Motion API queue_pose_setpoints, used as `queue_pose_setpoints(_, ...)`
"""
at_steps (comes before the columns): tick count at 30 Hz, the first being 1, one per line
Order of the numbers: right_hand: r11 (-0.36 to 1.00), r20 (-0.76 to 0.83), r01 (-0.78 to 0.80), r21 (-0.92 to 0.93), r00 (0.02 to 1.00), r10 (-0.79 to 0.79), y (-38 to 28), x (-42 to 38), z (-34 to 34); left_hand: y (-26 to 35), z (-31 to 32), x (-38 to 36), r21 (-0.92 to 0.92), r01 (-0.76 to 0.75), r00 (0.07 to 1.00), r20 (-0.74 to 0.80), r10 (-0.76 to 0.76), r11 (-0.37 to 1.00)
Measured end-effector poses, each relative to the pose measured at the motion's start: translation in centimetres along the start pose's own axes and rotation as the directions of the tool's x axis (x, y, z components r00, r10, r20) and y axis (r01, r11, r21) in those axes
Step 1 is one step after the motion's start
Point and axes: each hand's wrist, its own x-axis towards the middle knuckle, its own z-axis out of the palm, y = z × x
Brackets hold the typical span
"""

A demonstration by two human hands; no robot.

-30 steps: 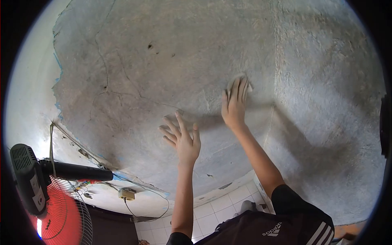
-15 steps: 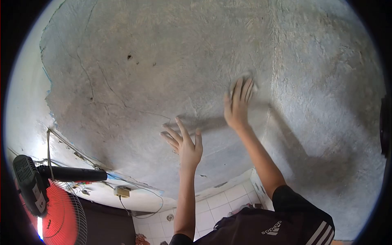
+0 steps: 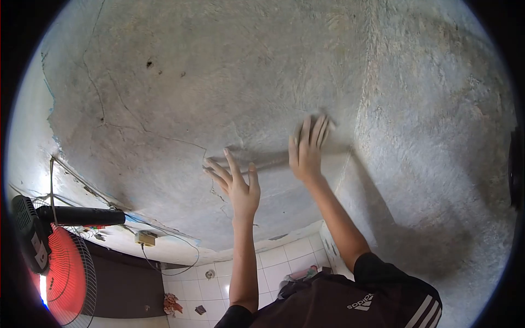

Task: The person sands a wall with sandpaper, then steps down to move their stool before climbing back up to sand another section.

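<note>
Currently, the right hand holds a small, thin greyish piece of unclear material beneath nearly straight fingers, flat against the rough grey plaster wall, just left of the corner; most of the piece is hidden. The left hand is spread wide and holds nothing, its fingertips near a thin dark crack; whether they touch the wall, I cannot tell. A red fan with a dark housing stands at lower left.

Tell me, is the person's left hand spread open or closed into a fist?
Spread open. The left hand shows its fingers fanned apart, with the thumb standing clear of them, before the grey wall.
</note>
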Motion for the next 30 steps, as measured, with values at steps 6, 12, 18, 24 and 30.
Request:
queue_pose_setpoints(6, 0.994, 0.191, 0.044, 0.097, 0.98, -0.062, 1.7, -1.6, 0.0, -0.1, 0.3, -0.1, -0.04, 0.019, 0.997, -0.068, -0.021, 0.999)
queue_pose_setpoints(12, 0.952, 0.17, -0.082, 0.294, 0.985, 0.032, -0.1, -4.1, 0.1, -0.7, -0.1, -0.5, -0.093, 0.038, 0.997, -0.058, -0.044, 0.995)
queue_pose_setpoints(18, 0.975, -0.008, 0.19, 0.112, 0.982, -0.19, -1.0, 7.0, -2.9, -0.4, -1.8, -0.4, -0.18, 0.025, 1.0, 0.006, -0.024, 0.983)
queue_pose_setpoints(24, 0.971, 0.091, 0.24, 0.016, 0.966, -0.24, -0.1, -5.0, 3.3, 0.0, -3.1, -0.5, -0.199, 0.064, 0.997, 0.063, -0.052, 0.978)
queue_pose_setpoints(30, 0.967, 0.022, 0.255, 0.017, 0.967, -0.255, -3.5, 0.4, 1.5, -0.6, -4.1, -0.5, -0.212, 0.012, 0.992, 0.128, 0.016, 0.977)
